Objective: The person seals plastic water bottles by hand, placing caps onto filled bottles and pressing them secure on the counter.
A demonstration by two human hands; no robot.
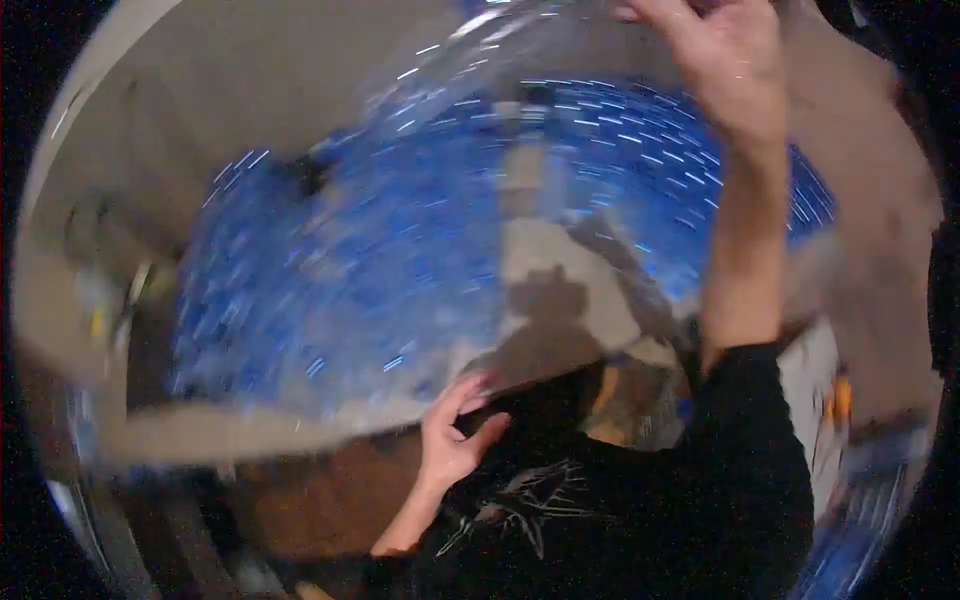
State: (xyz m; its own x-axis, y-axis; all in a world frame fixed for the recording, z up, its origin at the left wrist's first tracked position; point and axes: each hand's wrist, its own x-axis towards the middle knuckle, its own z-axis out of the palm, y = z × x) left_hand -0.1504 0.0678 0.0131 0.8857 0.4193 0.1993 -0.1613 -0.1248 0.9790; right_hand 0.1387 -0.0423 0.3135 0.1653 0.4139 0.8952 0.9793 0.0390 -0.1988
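Two blurred blue masses, full of glinting streaks, fill the middle; what they are made of is too smeared to tell. The larger, the left mass (pixel 340 270), spreads down to a pale edge (pixel 280 430) on the wearer's side. Next in size comes the wearer's black shirt (pixel 660 510), low in the view. The right mass (pixel 640 150) is smaller and lies farther out, partly behind the raised right forearm (pixel 748 240); a pale strip (pixel 522 175) stands between the two.

Smaller again is what looks like clear film (pixel 495 35), shiny and streaked, at the top of the view above the left mass. Its long axis slants from lower left to upper right, its upper end close to the right hand (pixel 715 45). So, seen from that hand, the film lies to the left, and the right hand is much the nearer of the two. Its fingertips meet the top of the frame, so I cannot tell whether they pinch the film or are only beside it.

Smallest is the left hand (pixel 460 425), well apart from the film, near the lower right corner of the left mass. Its thumb and fingers are spread, with the fingertips at the pale edge; whether they touch it is unclear.
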